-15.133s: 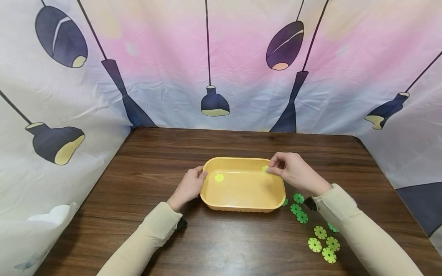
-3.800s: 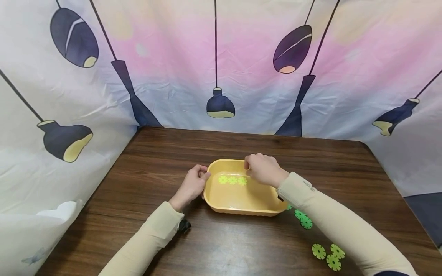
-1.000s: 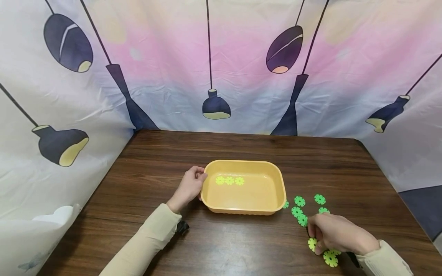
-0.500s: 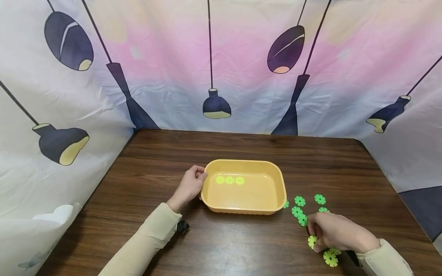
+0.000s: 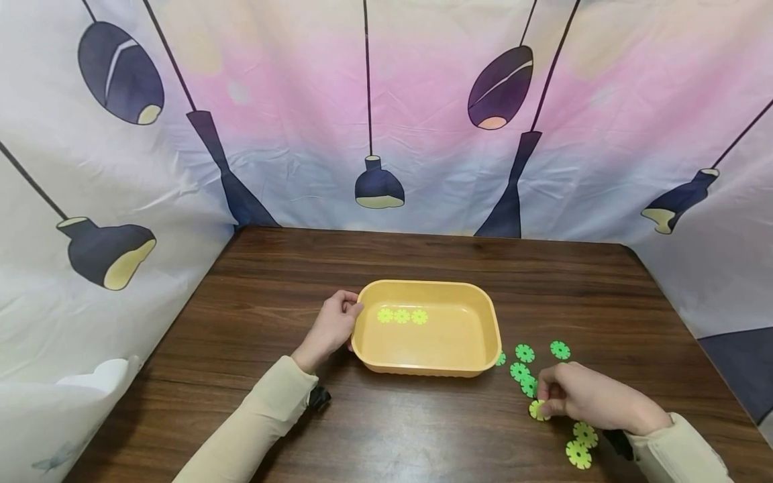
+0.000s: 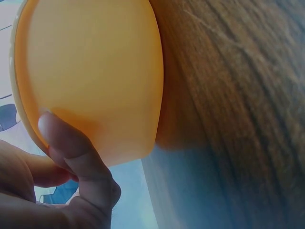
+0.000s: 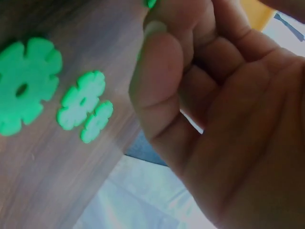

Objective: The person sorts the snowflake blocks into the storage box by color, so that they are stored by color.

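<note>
My left hand (image 5: 331, 329) grips the left end of a yellow plastic tray (image 5: 425, 370), fingers on its rim and thumb against the outer wall (image 6: 95, 71) in the left wrist view. Inside the tray, three yellow-green notched discs (image 5: 402, 316) lie in a row near the back left. To the right, low over the table, my right hand (image 5: 598, 397) pinches another yellow-green notched disc (image 5: 538, 410) between thumb and fingertips. The fingers hide that disc in the right wrist view. Two more yellow-green discs (image 5: 579, 455) overlap just below this hand.
Several green notched discs (image 5: 525, 353) lie between the tray's right end and my right hand; some also show in the right wrist view as green discs (image 7: 81, 101). The dark wooden table (image 5: 290, 261) meets a lamp-patterned cloth (image 5: 423, 168) at its back edge.
Over the last second my right hand has drawn its disc slightly away and left from the other yellow-green ones. Since the oldest frame the tray's row has grown from one disc to three.
</note>
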The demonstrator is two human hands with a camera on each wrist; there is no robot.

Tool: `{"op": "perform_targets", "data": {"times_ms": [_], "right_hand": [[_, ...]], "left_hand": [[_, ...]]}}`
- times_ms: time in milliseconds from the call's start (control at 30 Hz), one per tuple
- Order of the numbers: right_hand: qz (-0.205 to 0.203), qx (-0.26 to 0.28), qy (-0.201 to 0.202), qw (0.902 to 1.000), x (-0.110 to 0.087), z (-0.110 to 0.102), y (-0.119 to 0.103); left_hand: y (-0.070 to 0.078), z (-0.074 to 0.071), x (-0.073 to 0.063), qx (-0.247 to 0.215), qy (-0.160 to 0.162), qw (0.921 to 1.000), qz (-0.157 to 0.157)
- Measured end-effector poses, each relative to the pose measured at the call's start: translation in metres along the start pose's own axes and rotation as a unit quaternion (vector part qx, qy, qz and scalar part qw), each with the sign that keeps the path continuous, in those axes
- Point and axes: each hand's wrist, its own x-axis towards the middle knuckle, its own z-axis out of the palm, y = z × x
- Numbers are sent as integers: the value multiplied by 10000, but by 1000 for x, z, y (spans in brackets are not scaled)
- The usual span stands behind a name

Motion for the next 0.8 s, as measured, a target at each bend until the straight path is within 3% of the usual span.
{"op": "perform_targets", "data": {"times_ms": [400, 800], "right_hand": [[318, -604, 1111, 9915, 4, -24, -8], [128, -868, 2467, 9651, 26, -36, -26]], "left_hand": [[-1, 1, 1, -38, 25, 10000, 30], [-3, 1, 1, -109, 10, 9999, 95]]}}
